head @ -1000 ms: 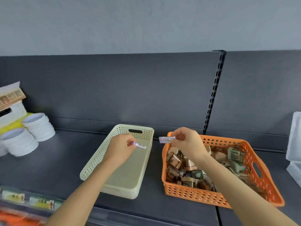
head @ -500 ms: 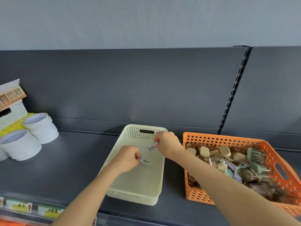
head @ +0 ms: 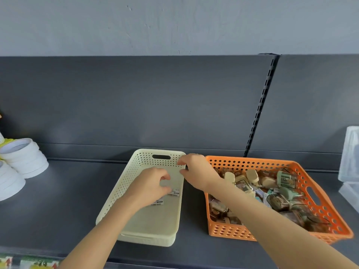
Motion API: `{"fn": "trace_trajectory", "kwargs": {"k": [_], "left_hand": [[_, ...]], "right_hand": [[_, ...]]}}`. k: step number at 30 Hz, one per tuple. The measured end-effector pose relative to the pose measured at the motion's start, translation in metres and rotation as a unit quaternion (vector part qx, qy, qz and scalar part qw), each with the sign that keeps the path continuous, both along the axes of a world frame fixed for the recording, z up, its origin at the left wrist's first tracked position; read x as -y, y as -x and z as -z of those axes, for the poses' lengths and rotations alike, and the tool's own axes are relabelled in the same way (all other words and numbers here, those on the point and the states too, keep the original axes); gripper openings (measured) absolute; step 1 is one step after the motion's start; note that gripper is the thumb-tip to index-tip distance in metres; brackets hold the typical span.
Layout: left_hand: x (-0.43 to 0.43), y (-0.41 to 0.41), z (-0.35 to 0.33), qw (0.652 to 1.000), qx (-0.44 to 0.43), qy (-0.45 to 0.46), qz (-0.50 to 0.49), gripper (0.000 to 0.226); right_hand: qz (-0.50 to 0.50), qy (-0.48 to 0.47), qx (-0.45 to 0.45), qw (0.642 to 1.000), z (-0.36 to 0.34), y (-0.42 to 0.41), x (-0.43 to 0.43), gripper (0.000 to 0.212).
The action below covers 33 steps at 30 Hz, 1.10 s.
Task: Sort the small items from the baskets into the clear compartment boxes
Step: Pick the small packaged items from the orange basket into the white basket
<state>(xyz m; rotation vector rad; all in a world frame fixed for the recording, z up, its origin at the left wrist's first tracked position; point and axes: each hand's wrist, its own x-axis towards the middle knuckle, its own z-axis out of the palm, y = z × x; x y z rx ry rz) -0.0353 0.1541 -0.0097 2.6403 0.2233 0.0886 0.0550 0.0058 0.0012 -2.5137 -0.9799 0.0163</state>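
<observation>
- At the far left, a stack of white tape rolls (head: 23, 160) stands on the dark shelf (head: 68, 191). Some rolls are cut by the edge of the view.
- At the front edge of the shelf, low on the left, there are coloured price strips (head: 29, 264). They are too blurred to read.
- The cream basket (head: 124, 189) lies in the middle of the shelf, with its handle slot on the far wall.
- Two small labels with barcodes lie flat on its floor. One label (head: 157, 202) is nearer to the person, and the other label (head: 174, 192) is just beyond it.
- The left hand (head: 153, 183) is over the cream basket with its fingers curled. Its thumb tip is at the farther label, but I cannot tell if it pinches the label or only touches it.
- The right hand (head: 196, 171) is at the far right corner of the cream basket. Its thumb and forefinger have a narrow gap at the rim, and I cannot tell if they grip the rim.
- A slotted rail (head: 260, 105) runs up the back panel.
- The orange basket (head: 252, 163) stands just beside the cream one. The small items (head: 272, 183) are heaped inside it, and the right forearm crosses over its near left part.
- A clear box (head: 349, 152) stands at the right edge, apart from the orange basket.
</observation>
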Motion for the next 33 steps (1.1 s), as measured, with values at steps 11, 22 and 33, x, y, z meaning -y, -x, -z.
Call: {"fn": "trace_trajectory", "kwargs": {"k": [11,22,33], "left_hand": [[0.085,-0.02,-0.019,0.989,0.078,-0.003,0.126,0.025],[0.133,-0.029,-0.012,0.982,0.032,-0.036,0.183,0.031],[0.155,-0.032,-0.006,0.975,0.032,-0.055,0.211,0.025]], "right_hand": [[0.109,-0.057,-0.004,0.992,-0.01,-0.005,0.145,0.025],[0.082,0.012,-0.107,0.991,0.012,0.003,0.212,0.02],[0.061,0.072,-0.132,0.987,0.019,0.017,0.208,0.031]]}}
